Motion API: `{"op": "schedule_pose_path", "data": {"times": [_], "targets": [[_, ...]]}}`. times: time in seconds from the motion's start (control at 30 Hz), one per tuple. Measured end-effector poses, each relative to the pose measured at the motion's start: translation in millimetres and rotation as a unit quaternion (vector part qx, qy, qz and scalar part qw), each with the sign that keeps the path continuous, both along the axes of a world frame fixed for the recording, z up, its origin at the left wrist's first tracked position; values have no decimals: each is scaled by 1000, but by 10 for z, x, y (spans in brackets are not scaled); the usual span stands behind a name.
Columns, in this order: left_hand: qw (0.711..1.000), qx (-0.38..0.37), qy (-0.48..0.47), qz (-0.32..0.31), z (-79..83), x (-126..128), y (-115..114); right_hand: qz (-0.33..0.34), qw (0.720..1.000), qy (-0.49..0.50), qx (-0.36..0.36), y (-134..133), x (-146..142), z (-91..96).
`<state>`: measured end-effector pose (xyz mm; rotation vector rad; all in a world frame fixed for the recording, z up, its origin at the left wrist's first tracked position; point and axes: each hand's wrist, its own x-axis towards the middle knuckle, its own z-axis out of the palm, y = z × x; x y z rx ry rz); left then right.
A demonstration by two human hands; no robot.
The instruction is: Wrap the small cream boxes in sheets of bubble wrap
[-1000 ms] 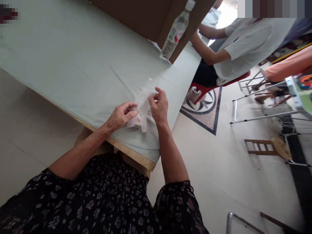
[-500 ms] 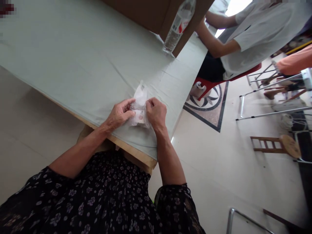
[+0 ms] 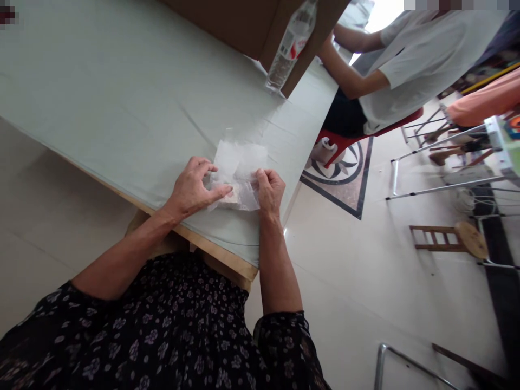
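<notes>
A thin, translucent white wrapping sheet (image 3: 244,158) lies spread on the table near its front corner. In its lower part sits a small pale block-like item (image 3: 229,198), partly covered by the crinkled sheet, so its kind is unclear. My left hand (image 3: 193,189) is at the left side with its fingers spread apart, the thumb resting on the item and the fingertips by the sheet's left edge. On the other side, my right hand (image 3: 270,190) pinches the sheet's right edge between thumb and fingers.
A pale cloth covers the table (image 3: 122,108). At the back, a clear plastic bottle (image 3: 288,51) stands against a large brown cardboard box (image 3: 227,24). To the right, a person in a white shirt (image 3: 426,59) sits on a red chair (image 3: 345,147). A wooden stool (image 3: 447,238) lies farther right.
The wrapping sheet has opened out wider, its right edge drawn rightward by my right hand. The fingers of my left hand have spread, and its thumb has moved onto the item.
</notes>
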<state>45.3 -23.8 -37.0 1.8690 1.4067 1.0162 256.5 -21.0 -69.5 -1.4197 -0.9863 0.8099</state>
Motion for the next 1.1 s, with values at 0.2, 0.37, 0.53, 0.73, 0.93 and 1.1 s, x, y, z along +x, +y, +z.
{"op": "schedule_pose_path", "data": {"times": [0.2, 0.37, 0.53, 0.73, 0.93, 1.1], "targets": [[997, 9, 73, 14, 18, -63, 73, -46, 993, -108, 13, 9, 33, -53], [985, 68, 119, 109, -135, -294, 178, -109, 962, -247, 39, -24, 147, -75], [978, 56, 148, 133, -257, -394, 251, -104, 946, -306, 22, 2, 183, -109], [978, 45, 151, 136, -256, -370, 301, -103, 942, -320, 18, 3, 178, -90], [981, 17, 127, 148, -204, -400, 293, -88, 942, -323, -10, 4, 203, -116], [987, 60, 90, 122, 68, -464, 102, -95, 963, -244, 59, -204, 130, 110]]}}
